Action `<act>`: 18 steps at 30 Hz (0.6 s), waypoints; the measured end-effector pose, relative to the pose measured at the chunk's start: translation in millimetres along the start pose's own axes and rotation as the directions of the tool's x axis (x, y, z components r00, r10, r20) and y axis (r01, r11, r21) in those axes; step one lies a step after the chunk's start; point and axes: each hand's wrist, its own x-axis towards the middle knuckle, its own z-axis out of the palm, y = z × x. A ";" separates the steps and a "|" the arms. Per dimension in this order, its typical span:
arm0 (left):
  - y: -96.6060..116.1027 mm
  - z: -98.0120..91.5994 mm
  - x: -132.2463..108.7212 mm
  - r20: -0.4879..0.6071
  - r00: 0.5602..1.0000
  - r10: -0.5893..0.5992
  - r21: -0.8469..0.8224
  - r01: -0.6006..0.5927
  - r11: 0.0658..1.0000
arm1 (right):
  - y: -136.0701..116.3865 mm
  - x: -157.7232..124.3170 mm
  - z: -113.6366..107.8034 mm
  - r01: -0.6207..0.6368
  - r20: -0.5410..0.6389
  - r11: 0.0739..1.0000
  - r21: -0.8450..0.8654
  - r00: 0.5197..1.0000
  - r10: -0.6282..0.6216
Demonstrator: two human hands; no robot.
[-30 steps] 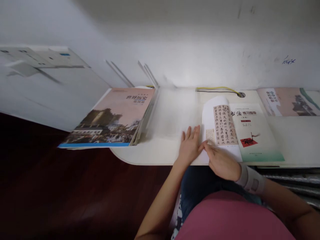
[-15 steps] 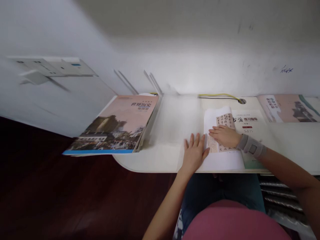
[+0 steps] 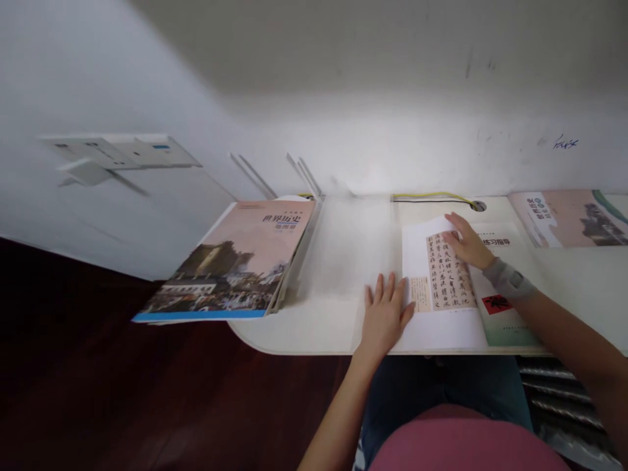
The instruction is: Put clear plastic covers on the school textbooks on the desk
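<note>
My left hand [image 3: 384, 317] lies flat with its fingers spread on the white tabletop, over the edge of a clear plastic sheet [image 3: 350, 245] and beside a calligraphy workbook. My right hand [image 3: 466, 243], with a grey band [image 3: 510, 278] on the wrist, touches the top of the workbook's calligraphy-printed flap [image 3: 449, 281]. Its thumb and fingers are bent but apart. To the right of the flap shows the workbook's titled cover [image 3: 513, 327], partly covered by the right hand and wrist.
A stack of history atlases [image 3: 230, 255] overhangs the table's front edge at left. Another pink history book [image 3: 569, 219] lies at right. A cable hole [image 3: 477, 206] with a yellow cord [image 3: 426, 195] is at the back. A plug sits in the wall socket panel [image 3: 122, 154].
My right hand has moved up from the middle of the flap to its top, uncovering more of the printed writing. My left hand stays in place. The view has shifted slightly.
</note>
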 end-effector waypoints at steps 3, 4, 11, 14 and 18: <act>-2.3 0.4 -0.2 -0.033 0.999 -0.004 -0.034 0.003 0.999 | 8.2 -39.9 -0.5 -0.058 0.037 0.990 0.132 0.998 0.054; -1.5 -0.5 -0.5 -0.046 0.999 -0.008 -0.043 0.006 0.999 | 8.1 -49.0 0.8 -0.046 0.059 0.989 0.140 0.998 0.038; 46.3 -16.9 -13.4 -0.140 0.941 0.308 -0.185 -0.330 0.926 | -0.9 -55.8 12.7 0.063 0.059 0.998 -0.004 0.996 -0.063; 70.0 -18.1 -18.3 -0.123 0.822 0.556 -0.181 -0.569 0.802 | 1.8 -55.6 16.9 0.018 0.018 0.998 -0.055 1.000 -0.017; 76.5 -13.2 -19.9 -0.184 0.750 0.635 -0.043 -0.652 0.757 | 6.0 -57.5 18.3 -0.070 -0.027 0.997 0.036 0.997 0.071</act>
